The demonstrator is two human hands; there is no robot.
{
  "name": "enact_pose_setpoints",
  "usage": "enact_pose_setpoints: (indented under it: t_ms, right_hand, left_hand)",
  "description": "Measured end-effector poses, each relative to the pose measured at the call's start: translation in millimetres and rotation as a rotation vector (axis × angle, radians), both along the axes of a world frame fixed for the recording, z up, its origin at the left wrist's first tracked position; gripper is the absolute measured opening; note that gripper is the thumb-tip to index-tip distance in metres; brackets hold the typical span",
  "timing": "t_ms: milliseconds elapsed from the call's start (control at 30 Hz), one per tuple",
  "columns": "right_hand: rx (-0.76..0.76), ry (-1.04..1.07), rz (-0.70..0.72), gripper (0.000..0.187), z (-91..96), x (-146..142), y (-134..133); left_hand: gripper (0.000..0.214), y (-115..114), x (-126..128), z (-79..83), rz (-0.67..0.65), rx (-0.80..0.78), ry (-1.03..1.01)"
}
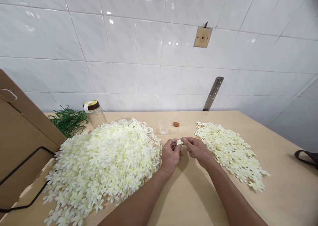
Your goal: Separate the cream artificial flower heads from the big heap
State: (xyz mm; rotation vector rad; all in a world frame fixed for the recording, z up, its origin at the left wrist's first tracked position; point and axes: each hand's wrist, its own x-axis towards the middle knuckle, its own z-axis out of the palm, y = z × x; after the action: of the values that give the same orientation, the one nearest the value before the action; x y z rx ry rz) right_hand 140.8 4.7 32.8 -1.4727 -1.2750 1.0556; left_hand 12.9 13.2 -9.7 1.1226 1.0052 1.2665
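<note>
A small cream artificial flower is pinched between the fingertips of my left hand and my right hand, a little above the wooden table. Both hands are closed on it. Just left of my left hand rises a big heap of the same cream flowers. A flatter, smaller spread of flowers lies just right of my right hand.
A cardboard box with a black wire stands at the left. Green plastic stems and a lidded jar sit at the back left. A clear small cup and a brown cap lie behind my hands. A black strap is at the right edge.
</note>
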Motion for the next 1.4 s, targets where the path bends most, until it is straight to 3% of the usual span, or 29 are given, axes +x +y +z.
enact_pose_setpoints:
  t_ms: [133, 300, 433, 633, 967, 1400]
  right_hand:
    - [-0.105, 0.152, 0.129, 0.042, -0.9, 2, -1]
    - [-0.132, 0.210, 0.113, 0.044, -3.3, 3, 0]
    - [0.018, 0.136, 0.057, 0.044, -6.6, 4, 1]
    - [0.272, -0.259, -0.009, 0.032, -12.8, 4, 2]
    - [0.348, -0.255, -0.048, 0.025, -23.7, 3, 5]
    - [0.450, -0.372, -0.014, 0.031, -15.6, -5, 1]
  left_hand:
    - [0.022, 3, 0, -3.8, 0.009, 0.020, -0.003]
    - [0.027, 3, -1, -1.8, 0.001, -0.010, -0.004]
    - [0.028, 3, -2, 1.1, -0.009, -0.042, -0.046]
    - [0.026, 4, -3, -1.6, -0.019, -0.028, -0.059]
    - [0.024, 4, -4, 0.4, -0.036, -0.029, -0.108]
    - [0.031, 7, -6, 1.1, 0.015, -0.076, -0.196]
